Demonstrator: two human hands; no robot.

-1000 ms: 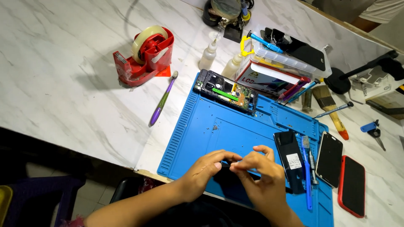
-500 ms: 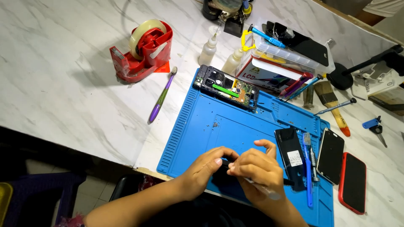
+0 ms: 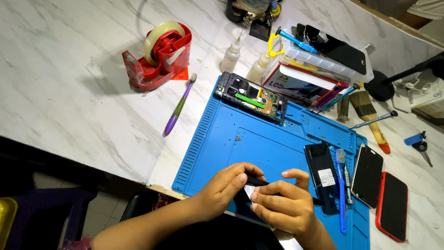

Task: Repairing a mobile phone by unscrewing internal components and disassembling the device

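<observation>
on the blue silicone work mat (image 3: 259, 143), both hands pinch a small flat black part (image 3: 255, 181); its long axis runs left-right, left hand (image 3: 226, 187) beside right hand (image 3: 282, 203).

I work at a white marble tabletop (image 3: 69, 92) with grey veins. The light is bright and even, and it makes soft shadows on the stone. Below the near edge of the tabletop the space is dark. There I see a purple plastic stool (image 3: 46, 208) under the edge, and a small yellow thing (image 3: 5, 217) just left of the stool. On the far side of the tabletop, at the right corner, a brownish strip (image 3: 397, 18) runs along its edge.
</observation>
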